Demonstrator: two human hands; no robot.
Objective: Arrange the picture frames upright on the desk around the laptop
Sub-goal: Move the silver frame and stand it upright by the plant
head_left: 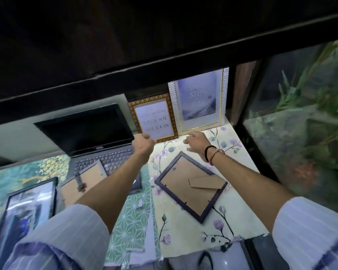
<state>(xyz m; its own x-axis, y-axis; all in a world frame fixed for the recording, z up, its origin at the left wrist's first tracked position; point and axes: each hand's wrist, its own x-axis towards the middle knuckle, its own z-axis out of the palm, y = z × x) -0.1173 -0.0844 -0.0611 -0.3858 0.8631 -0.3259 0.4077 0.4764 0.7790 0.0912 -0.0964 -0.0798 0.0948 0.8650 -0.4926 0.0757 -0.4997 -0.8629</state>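
An open dark laptop (92,137) sits on the desk at the left of centre. To its right a brown-gold patterned frame (153,117) stands upright, its print upside down. My left hand (143,146) is closed at that frame's lower left edge, seemingly gripping it. A taller white-and-gold frame (201,100) stands upright beside it at the back. My right hand (196,142) hovers open just below these two frames. A dark frame (191,186) lies face down with its cardboard stand showing. Another face-down frame (82,182) rests on the laptop keyboard. A black frame (25,209) lies face up at the left.
A dark shelf (164,55) overhangs the desk close above the upright frames. A glass tank with green plants (304,123) borders the right side. Floral paper (222,217) and green patterned paper (133,221) cover the desk. A dark object (261,250) lies at the lower right.
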